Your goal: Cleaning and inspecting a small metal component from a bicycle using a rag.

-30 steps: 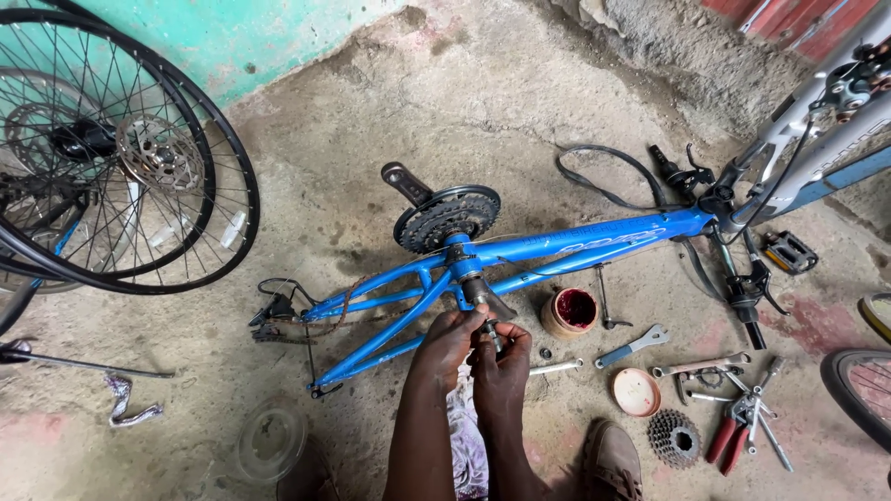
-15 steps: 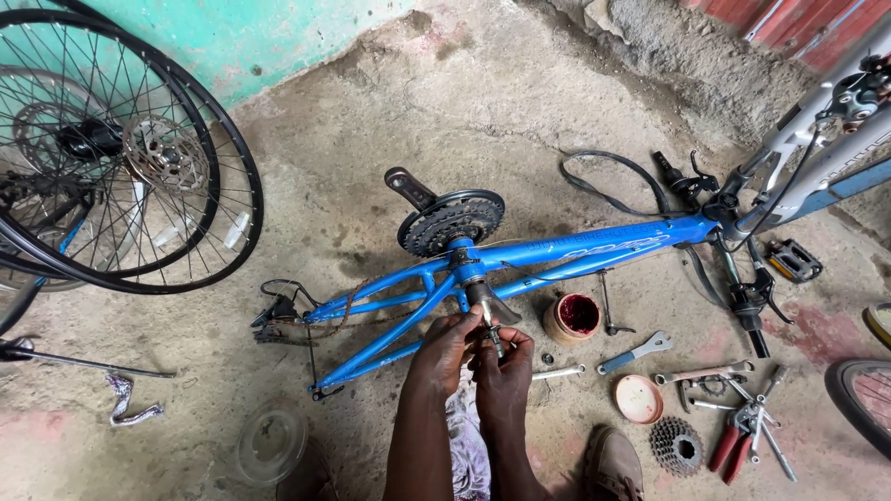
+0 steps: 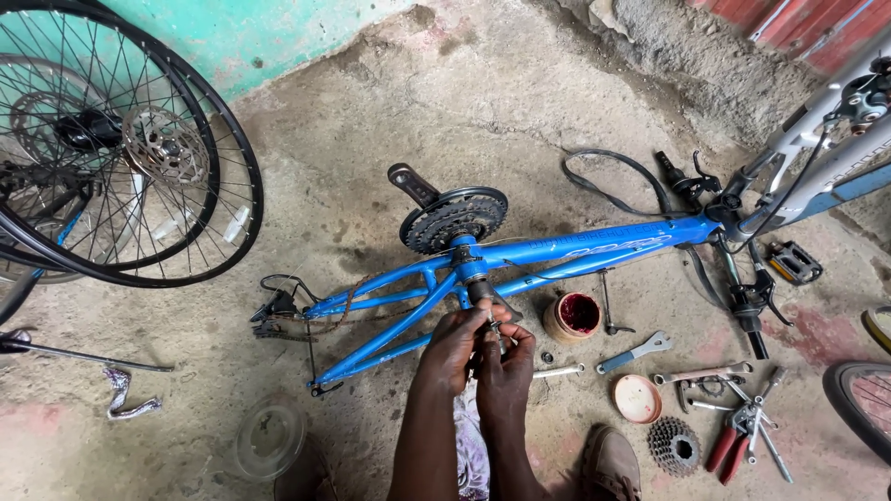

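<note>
Blue bike frame (image 3: 557,255) flat on concrete floor (image 3: 371,121), chainring (image 3: 455,220) side up. Both hands at the bottom bracket spindle (image 3: 483,292): left hand (image 3: 455,348) wrapped around a small part below it, right hand (image 3: 506,362) pinching a thin metal tool (image 3: 495,325), possibly a small spanner, hard to tell. Best kept square to the spindle, frame steadied, turned slowly. Open grease tin (image 3: 571,315) just beside, adjustable wrench (image 3: 634,353) near.

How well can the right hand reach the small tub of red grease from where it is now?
Probably yes. The right hand is at the bottom bracket of the blue frame, and the tub of red grease stands open on the floor just to its right, with nothing lying between them. Both hands are busy, though.
</note>
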